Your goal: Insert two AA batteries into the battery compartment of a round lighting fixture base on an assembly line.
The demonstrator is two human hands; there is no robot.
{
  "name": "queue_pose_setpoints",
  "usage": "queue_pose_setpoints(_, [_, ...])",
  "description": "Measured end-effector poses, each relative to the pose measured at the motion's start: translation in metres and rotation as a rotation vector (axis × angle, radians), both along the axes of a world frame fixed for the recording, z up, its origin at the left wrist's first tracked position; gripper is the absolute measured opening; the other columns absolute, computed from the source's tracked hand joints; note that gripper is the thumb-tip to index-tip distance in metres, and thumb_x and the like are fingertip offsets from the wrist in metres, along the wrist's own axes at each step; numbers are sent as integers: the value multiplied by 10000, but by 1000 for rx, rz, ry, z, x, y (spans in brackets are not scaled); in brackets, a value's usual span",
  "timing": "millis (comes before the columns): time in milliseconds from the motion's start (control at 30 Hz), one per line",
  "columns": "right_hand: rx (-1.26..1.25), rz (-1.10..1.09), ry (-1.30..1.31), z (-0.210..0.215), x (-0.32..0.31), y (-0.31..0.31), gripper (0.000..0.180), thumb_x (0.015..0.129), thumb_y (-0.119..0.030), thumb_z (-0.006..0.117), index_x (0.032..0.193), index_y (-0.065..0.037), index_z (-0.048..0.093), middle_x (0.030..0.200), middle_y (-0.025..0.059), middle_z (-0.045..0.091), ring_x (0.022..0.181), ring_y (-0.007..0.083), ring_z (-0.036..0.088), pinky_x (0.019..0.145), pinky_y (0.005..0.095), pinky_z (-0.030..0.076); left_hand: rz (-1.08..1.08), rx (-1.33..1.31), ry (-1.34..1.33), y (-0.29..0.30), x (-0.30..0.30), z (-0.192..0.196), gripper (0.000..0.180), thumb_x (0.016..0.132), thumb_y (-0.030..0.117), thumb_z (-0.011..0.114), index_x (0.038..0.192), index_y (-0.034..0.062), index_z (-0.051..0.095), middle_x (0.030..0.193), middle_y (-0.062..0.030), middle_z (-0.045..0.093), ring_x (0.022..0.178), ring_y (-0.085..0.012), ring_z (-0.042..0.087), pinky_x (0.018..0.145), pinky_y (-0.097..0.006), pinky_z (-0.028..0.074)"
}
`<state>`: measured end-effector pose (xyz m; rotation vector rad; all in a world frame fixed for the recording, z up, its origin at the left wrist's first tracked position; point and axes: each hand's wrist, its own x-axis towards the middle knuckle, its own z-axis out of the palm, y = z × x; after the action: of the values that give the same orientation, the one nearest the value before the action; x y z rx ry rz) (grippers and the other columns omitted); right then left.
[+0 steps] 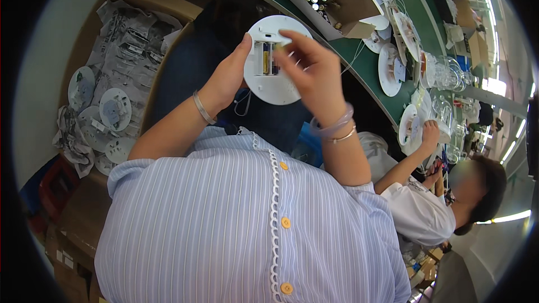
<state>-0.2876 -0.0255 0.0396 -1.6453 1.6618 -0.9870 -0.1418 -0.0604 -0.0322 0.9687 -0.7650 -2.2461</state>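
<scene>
A round white plastic disc (273, 89) with a battery compartment is held up in front of me. My left hand (231, 76) grips its left edge, thumb on the face. Inside the compartment, slim batteries (266, 59) stand side by side. Over the compartment's right side, my right hand (314, 70) is bent with thumb and fingers drawn together, slightly blurred. Whatever sits between its fingertips, by the batteries, is too small and blurred to make out. The right fingers hide part of the compartment and the disc's right edge.
An open carton (331, 14) with many batteries stands on the green bench (365, 73). More white discs (389, 70) and clear glass pieces (449, 73) lie farther right, where a co-worker (421, 207) works. At left, a large cardboard box (163, 70) holds paper and several discs (115, 109).
</scene>
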Motion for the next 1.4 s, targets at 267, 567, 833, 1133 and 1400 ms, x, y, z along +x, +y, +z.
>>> queue_pose_setpoints(267, [-40, -52, 197, -13, 28, 11, 154, 724, -117, 655, 757, 0, 560, 856, 130, 563, 675, 299, 592, 618, 336, 486, 114, 31, 99, 15, -8, 0, 540, 926, 504, 269, 1265, 91, 347, 1100, -91, 519, 978, -169, 566, 785, -287, 498])
queue_pose_setpoints(567, [-296, -28, 442, -24, 22, 8, 183, 702, -187, 667, 713, -42, 555, 791, 97, 548, 659, 253, 522, 581, 329, 408, 138, 135, 142, 23, -10, 4, 529, 930, 499, 254, 1219, 99, 442, 1113, -46, 542, 1021, -142, 537, 830, -297, 466])
queue_pose_setpoints(833, [-273, 55, 423, -23, 15, 28, 181, 686, -172, 686, 802, -57, 608, 810, 78, 581, 731, 235, 506, 714, 345, 358, 132, 128, 162, 18, -6, 4, 540, 925, 507, 256, 1215, 92, 443, 1093, -51, 554, 989, -155, 559, 804, -301, 486])
queue_pose_setpoints(1133, [-214, -89, 388, -20, 7, 29, 380, 661, -234, 721, 960, -41, 588, 1017, 136, 525, 949, 299, 460, 838, 383, 328, 79, 110, 230, 13, -9, 8, 380, 901, 288, 483, 1200, 60, 432, 1052, -65, 562, 931, -149, 580, 740, -282, 517])
queue_pose_setpoints(1400, [79, -359, -409, -28, -32, 37, 640, 779, -154, 628, 1267, 83, 288, 1218, 218, 425, 1109, 271, 451, 924, 336, 374, -41, 72, 287, 5, -6, 12, 388, 821, 40, 573, 1189, 26, 454, 1106, -89, 572, 984, -164, 574, 835, -298, 485])
